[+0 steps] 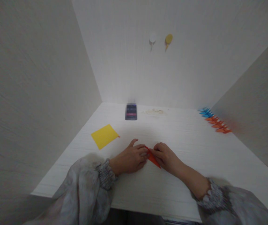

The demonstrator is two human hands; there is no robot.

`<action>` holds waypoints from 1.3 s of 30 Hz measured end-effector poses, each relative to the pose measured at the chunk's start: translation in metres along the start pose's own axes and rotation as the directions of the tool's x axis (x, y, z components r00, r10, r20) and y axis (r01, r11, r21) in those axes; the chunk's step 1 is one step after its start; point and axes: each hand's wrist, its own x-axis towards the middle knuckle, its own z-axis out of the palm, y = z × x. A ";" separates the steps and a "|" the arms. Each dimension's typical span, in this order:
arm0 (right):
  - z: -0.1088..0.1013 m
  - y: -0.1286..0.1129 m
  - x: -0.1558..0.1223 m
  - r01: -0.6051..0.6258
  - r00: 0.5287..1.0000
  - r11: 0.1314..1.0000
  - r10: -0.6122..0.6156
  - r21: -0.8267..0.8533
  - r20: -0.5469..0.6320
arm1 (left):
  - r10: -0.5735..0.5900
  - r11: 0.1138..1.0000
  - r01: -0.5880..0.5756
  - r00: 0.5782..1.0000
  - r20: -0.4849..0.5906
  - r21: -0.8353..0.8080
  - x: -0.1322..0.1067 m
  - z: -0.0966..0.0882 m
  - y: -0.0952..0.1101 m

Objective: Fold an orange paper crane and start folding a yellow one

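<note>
A folded piece of orange paper (154,160) lies between my two hands near the front of the white table. My left hand (131,157) presses on its left side, fingers bent onto the paper and thumb raised away. From the right, my right hand (165,156) grips the paper's edge with its fingers curled. Part of the paper is hidden under the fingers. To the left of my hands rests a yellow paper sheet (104,136), with a tiny orange bit at its right corner.
Along the right wall stands a row of folded paper pieces, blue ones (206,112) at the back and orange ones (219,125) in front. A phone (131,112) lies near the back wall. Two hooks, white (152,38) and yellow (168,39), are on that wall. Walls enclose three sides.
</note>
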 end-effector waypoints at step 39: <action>-0.005 -0.003 -0.001 0.069 0.995 0.990 -0.059 -0.122 0.086 | -0.015 0.998 0.014 1.000 0.020 0.053 -0.001 -0.005 -0.002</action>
